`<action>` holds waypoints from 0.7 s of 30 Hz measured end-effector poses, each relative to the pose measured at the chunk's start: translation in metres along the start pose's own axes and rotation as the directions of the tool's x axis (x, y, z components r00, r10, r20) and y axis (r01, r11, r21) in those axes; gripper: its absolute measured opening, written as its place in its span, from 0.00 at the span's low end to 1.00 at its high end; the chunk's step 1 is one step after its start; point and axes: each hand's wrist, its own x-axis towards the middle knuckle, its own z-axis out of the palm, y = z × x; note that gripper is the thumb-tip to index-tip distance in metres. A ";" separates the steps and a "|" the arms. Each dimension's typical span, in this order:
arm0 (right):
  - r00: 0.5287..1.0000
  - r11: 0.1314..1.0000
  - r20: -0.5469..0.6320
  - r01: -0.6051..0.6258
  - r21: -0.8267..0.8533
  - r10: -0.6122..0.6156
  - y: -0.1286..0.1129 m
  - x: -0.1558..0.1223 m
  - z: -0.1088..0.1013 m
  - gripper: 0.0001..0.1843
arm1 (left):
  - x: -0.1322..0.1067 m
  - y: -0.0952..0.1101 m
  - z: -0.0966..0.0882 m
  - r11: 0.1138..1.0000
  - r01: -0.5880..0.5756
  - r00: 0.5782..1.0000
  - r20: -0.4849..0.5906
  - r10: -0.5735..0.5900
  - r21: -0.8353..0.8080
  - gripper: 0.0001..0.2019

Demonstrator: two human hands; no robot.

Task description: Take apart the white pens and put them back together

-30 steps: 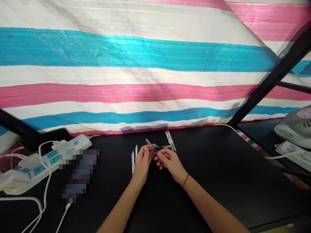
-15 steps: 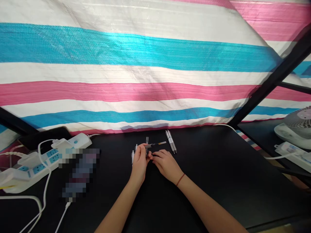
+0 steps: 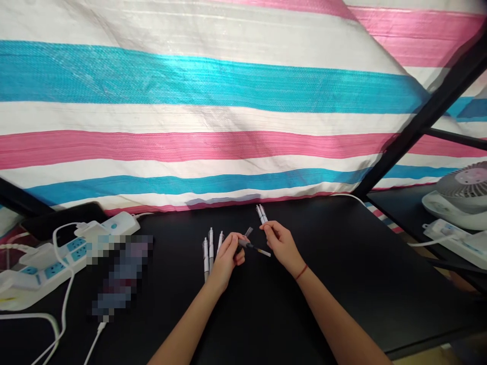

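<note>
My left hand [image 3: 227, 256] is closed around parts of a pen. From its fingers a pen refill [image 3: 262, 251] with a pale tube sticks out to the right, and a clear-grey pen piece [image 3: 248, 232] points up. Several white pens [image 3: 211, 248] lie beside and partly behind this hand, their lower ends partly hidden. At the back of the table, my right hand [image 3: 279, 243] pinches at the white pens [image 3: 261, 214] lying side by side there. Its fingers cover their lower halves.
A white power strip [image 3: 125, 220] with plugs and cables runs along the left of the black table [image 3: 342, 284]. A blurred-out device [image 3: 124, 276] lies next to it. On the right stand a fan [image 3: 462, 187] and another power strip [image 3: 460, 248]. Striped sheeting [image 3: 228, 142] hangs behind.
My right hand has left my left hand and moved right and away to the pens at the back. The left hand has turned, so the refill now slants down to the right.
</note>
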 end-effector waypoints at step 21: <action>0.982 0.995 0.186 -0.031 0.098 0.013 -0.020 -0.006 -0.006 0.17 | -0.008 -0.002 0.009 0.994 0.048 0.992 0.113 -0.059 0.095 0.17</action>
